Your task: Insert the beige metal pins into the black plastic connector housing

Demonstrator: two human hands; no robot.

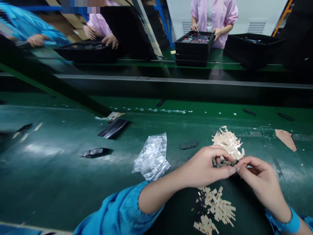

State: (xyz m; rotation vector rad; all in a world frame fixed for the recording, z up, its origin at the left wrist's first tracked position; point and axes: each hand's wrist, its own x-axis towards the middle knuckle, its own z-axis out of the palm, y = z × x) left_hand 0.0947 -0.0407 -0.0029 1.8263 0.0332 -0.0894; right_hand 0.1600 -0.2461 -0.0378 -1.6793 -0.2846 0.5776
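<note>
My left hand (210, 166) and my right hand (261, 179) meet fingertip to fingertip over the green bench. Pinched between them is a small dark part (236, 162), mostly covered by the fingers. Just behind my left hand lies a heap of small cream-coloured strips (227, 142). A second, looser pile of cream strips (221, 207) is spread below my hands, with tiny dark bits at its left side. A flat black plastic piece (188, 145) rests left of the heap, beside a crumpled clear plastic bag (153, 158).
A ridged black tray (113, 128) and a shiny dark packet (96, 152) lie on the left. A tan scrap (286, 139) lies at right. A slanted green beam (61, 88) crosses the left side. Across the line, co-workers handle black bins (193, 49).
</note>
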